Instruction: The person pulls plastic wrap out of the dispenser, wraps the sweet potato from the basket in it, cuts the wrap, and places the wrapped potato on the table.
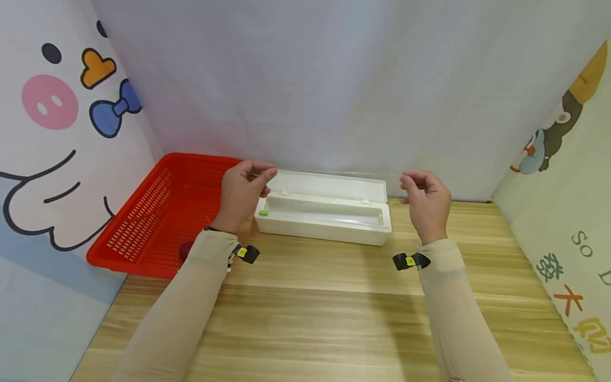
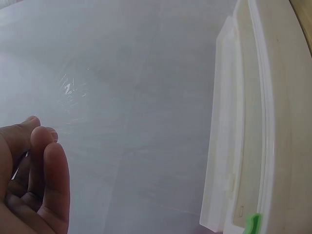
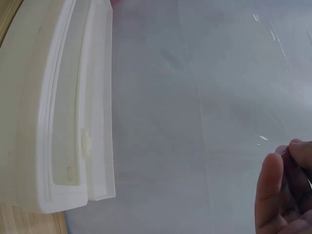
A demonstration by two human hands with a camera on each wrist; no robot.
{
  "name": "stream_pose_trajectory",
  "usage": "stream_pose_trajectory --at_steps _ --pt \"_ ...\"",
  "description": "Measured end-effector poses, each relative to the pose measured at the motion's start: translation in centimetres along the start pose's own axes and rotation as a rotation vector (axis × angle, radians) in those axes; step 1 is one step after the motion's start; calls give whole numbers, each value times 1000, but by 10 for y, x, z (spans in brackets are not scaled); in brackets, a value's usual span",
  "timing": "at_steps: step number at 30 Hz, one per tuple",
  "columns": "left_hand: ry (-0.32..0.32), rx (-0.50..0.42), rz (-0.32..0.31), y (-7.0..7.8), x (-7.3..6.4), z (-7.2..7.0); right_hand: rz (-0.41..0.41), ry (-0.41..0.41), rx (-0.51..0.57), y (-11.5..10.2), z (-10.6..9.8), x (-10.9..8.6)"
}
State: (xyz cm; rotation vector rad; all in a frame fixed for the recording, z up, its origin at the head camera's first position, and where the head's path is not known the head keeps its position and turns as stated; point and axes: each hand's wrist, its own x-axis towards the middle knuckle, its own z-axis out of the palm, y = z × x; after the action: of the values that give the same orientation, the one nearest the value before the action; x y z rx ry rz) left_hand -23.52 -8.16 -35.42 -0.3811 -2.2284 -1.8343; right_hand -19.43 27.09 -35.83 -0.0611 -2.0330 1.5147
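Note:
A thin sheet of clear cling film (image 2: 68, 89) shows by its glints and creases in both wrist views. My left hand (image 1: 243, 193) pinches one edge of it between thumb and fingertips, above the left end of a white cling film box (image 1: 324, 231). Off the box's right end, my right hand (image 1: 427, 204) pinches the film too, with thumb against forefinger. Between the hands the film is see-through, so its outline is mostly lost. The long box rests on the table, its lid (image 1: 334, 185) tipped back, a green slider (image 1: 263, 213) at its left end.
To the left stands a red slotted plastic basket (image 1: 138, 268), partly behind my left forearm. Inside it lies a dark red object (image 1: 185, 249), mostly hidden by the sleeve. A white backdrop (image 1: 329, 85) rises behind the wood-grain table (image 1: 315, 318), with printed panels on both sides.

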Motion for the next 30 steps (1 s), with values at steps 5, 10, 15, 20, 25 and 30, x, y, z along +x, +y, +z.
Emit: stream_pose_trajectory --at_steps 5,10,15,20,25,30 --pt "0 3 3 1 0 -1 -1 -4 31 -2 1 0" --pt "3 -3 22 3 1 -2 -3 3 42 -5 1 0" --pt "12 -2 48 3 3 -3 -8 6 63 -7 2 1" --pt "7 4 28 4 3 -4 -26 19 46 -8 3 1" --pt "3 6 19 6 4 -6 -60 57 24 -8 5 1" --pt "5 9 18 7 4 -6 -87 86 22 -10 5 2"
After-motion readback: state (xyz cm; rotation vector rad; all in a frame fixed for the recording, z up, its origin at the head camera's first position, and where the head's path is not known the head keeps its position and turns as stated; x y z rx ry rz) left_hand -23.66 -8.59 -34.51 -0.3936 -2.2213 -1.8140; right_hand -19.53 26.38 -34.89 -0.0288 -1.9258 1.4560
